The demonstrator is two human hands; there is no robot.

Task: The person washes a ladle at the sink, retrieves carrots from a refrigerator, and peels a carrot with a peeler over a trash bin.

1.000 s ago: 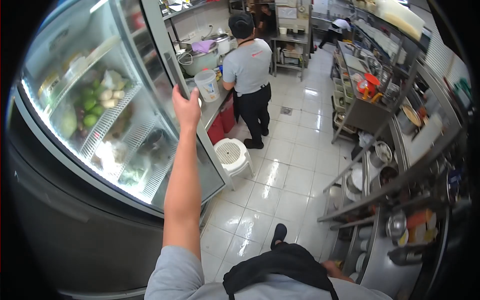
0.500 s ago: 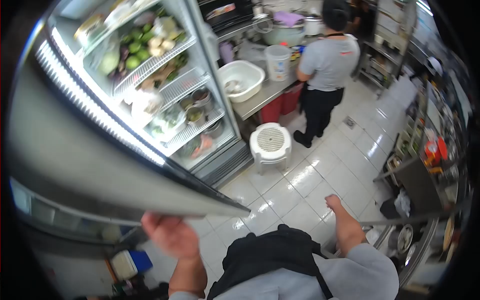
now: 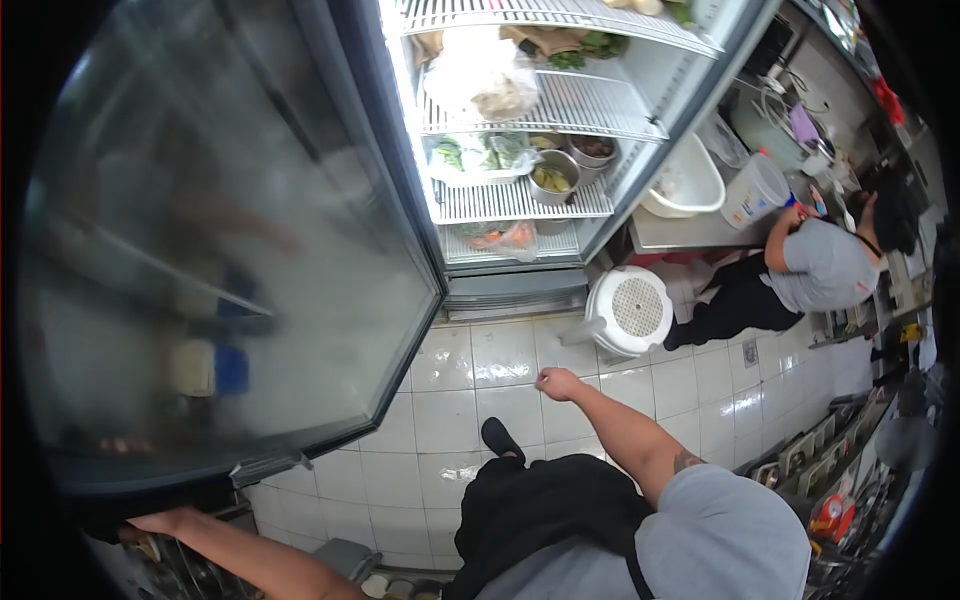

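Observation:
A glass refrigerator door (image 3: 290, 300) stands wide on the left, with blurred reflections in its pane. My left hand (image 3: 155, 522) is at the door's outer edge in the lower left, gripping it; its fingers are mostly hidden. In front of me, above the tiled floor, my right hand (image 3: 560, 384) is loosely closed with nothing visible in it. The lit refrigerator (image 3: 520, 285) holds wire shelves with a plastic bag (image 3: 485, 75), a white tray of greens (image 3: 480, 160), metal pots (image 3: 553, 178) of food and a bag of orange pieces (image 3: 505, 238).
A white plastic stool (image 3: 630, 310) stands right of the refrigerator. Beyond it, a metal counter (image 3: 665, 230) carries a white basin (image 3: 690, 180) and a clear bucket (image 3: 755, 192). A co-worker (image 3: 825, 265) leans over that counter. Racks of kitchenware (image 3: 830, 470) line the lower right.
The refrigerator door has swung wider to the left, with my left hand moving out along with it. My view has turned left and nearer the shelves. The co-worker now appears farther right.

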